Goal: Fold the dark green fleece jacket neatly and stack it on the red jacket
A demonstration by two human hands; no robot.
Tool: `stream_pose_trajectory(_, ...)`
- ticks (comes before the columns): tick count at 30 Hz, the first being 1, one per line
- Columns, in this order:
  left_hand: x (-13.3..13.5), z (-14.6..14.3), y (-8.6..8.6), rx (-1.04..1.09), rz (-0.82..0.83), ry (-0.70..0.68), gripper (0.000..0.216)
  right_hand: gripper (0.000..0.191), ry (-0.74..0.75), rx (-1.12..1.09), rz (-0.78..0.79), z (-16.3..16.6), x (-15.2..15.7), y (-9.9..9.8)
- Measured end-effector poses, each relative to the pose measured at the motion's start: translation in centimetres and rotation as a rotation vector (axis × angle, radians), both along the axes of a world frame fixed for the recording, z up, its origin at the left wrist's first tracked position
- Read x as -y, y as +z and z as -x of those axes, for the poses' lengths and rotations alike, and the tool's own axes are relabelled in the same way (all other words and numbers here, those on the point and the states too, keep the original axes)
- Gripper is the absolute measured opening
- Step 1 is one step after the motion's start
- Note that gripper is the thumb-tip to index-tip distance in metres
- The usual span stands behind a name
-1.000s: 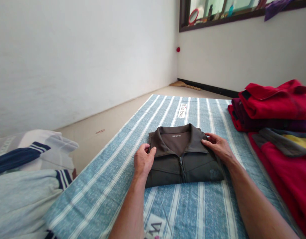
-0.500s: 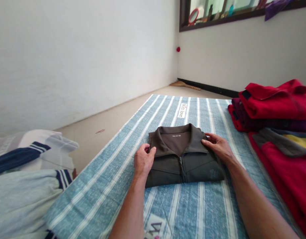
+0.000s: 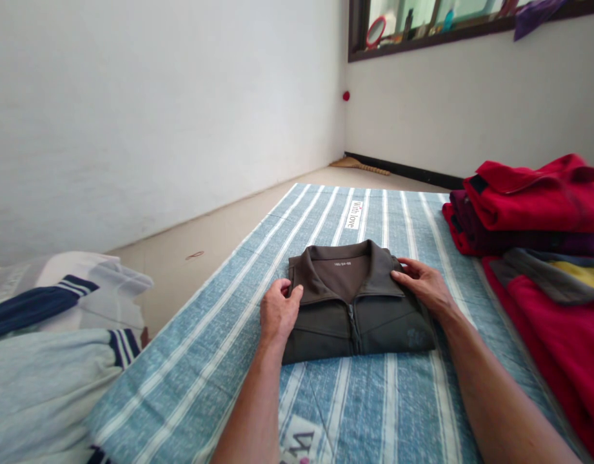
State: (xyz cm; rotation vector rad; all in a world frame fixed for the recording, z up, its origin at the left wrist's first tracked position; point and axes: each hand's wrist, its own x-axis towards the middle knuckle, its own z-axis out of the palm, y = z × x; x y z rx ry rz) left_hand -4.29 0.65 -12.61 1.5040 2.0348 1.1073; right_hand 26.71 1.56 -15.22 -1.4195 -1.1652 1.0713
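Dark brown, smooth-knit zip jacket [image 3: 355,303], folded into a flat rectangle with collar up, lies mid-way on a blue-and-white striped woven mat [image 3: 403,399]. Left hand [image 3: 278,314] pinches its left edge, fingers curled narrow; right hand [image 3: 422,285] rests flat on its right shoulder, fingers extended. Stacked soft red garments [image 3: 538,200] sit just right; striped white clothing [image 3: 59,303] lies well left.

folded dark jacket [image 3: 355,308] on striped blue mat [image 3: 229,361] — left hand [image 3: 278,313] pinching one edge, right hand [image 3: 424,284] resting opposite. red clothes stack [image 3: 529,206] just beside.
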Motion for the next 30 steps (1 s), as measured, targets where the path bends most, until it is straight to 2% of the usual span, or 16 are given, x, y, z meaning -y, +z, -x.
stream_pose_trajectory(30, 0.01, -0.02, 0.05, 0.019, 0.005, 0.007, 0.022, 0.062, -0.033, 0.018, -0.006, 0.03, -0.11, -0.11)
